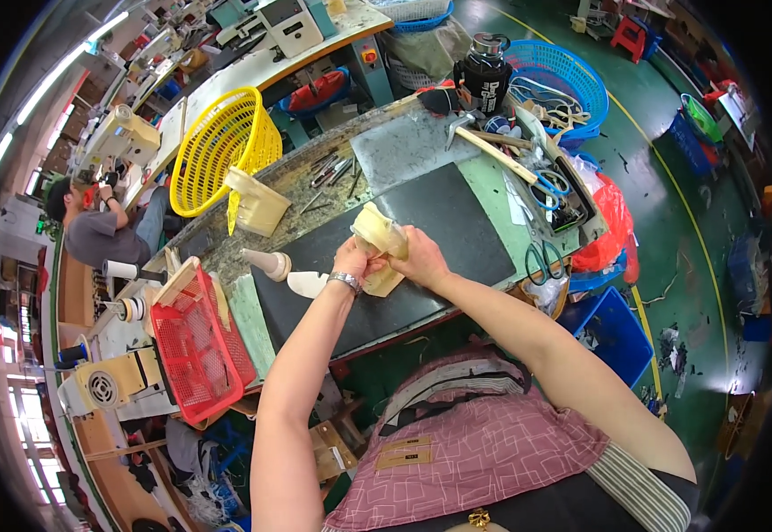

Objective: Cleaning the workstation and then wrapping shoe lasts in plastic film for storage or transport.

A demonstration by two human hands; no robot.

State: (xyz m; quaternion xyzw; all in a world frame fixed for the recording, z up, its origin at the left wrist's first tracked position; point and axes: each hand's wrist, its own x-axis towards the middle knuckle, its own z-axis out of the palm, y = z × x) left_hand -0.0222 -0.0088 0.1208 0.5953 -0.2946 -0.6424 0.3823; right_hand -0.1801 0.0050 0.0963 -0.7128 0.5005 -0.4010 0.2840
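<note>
My left hand [357, 261], with a metal watch on its wrist, and my right hand [423, 257] both grip a cream-coloured, partly translucent folded piece [379, 229]. It is raised over the black mat [448, 217] on the workbench, and its exact kind I cannot make out. Below the hands a flat pale yellow piece [383, 280] lies on the mat, partly covered by them. Left of my left hand lie a pale tapered handle [268, 262] and a whitish rounded flat piece [307, 284]. The fingers of both hands are closed.
A hammer [497, 155], scissors [545, 262] and a black flask [483, 75] are on the bench's right. A cream block-shaped container [257, 204], a yellow basket [193, 173] and a red basket [198, 350] are left. Blue bin [612, 337] stands low right. Another person [107, 226] sits far left.
</note>
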